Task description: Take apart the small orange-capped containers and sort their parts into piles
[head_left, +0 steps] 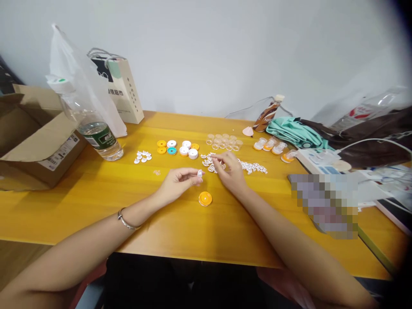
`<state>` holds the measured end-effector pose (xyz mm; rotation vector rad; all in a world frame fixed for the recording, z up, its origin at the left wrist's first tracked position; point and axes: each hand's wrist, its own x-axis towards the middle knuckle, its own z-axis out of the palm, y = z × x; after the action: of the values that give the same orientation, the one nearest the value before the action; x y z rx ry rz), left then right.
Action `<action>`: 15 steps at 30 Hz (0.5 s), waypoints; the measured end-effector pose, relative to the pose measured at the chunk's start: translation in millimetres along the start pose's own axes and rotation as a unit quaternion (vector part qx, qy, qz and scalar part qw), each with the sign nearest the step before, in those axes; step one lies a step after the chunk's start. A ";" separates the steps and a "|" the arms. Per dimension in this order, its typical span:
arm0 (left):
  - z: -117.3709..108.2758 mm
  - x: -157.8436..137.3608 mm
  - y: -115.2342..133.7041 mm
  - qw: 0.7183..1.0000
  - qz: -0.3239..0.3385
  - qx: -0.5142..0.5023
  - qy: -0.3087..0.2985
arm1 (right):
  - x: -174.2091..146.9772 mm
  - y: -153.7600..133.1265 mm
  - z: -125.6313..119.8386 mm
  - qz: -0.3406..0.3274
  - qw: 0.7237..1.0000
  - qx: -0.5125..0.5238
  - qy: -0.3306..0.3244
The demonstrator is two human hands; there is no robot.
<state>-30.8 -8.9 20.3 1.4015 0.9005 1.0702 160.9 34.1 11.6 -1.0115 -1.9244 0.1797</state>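
Note:
My left hand (178, 183) pinches a small round white plastic piece (200, 173) between thumb and fingers, held on edge above the table. My right hand (231, 171) is over a loose pile of white openwork plastic pieces (254, 167). Its thumb and index fingertips come together there; anything between them is too small to make out. An orange round case (205, 198) lies on the table below and between my hands. Several small white discs (142, 157) and tiny pale rings (156, 172) lie to the left.
Behind my hands are round caps in orange, white and teal (171, 150), and clear cups (224, 142). Orange-bottomed clear pieces (278, 148) stand at right, near a brown bottle (268, 115) and a power strip (317, 162). A water bottle (99, 139) and cardboard box (35, 154) stand left.

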 end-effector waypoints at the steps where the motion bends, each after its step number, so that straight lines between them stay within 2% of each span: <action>1: -0.6 -0.1 0.7 1.000 0.006 0.017 -0.001 | -2.3 -5.9 -1.4 -0.016 0.999 0.032 -0.029; 4: -2.1 0.1 2.4 0.998 0.016 0.062 -0.003 | -9.4 -20.7 -4.5 -0.039 0.989 0.101 -0.100; 8: -1.8 0.8 2.6 0.997 0.016 0.072 0.027 | -15.8 -31.7 -6.6 -0.018 0.980 0.148 -0.129; 12: 0.4 -0.6 -0.4 0.997 0.028 0.076 0.003 | -16.4 -36.3 -4.5 0.039 0.975 0.182 -0.124; 15: 0.6 -1.9 -4.3 0.994 0.039 0.102 -0.004 | -8.3 -25.6 -13.9 0.108 0.965 0.213 -0.105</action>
<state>-30.7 -10.4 15.8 1.6200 0.9767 1.0541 159.0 7.8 26.7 -0.9304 -1.8448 0.8186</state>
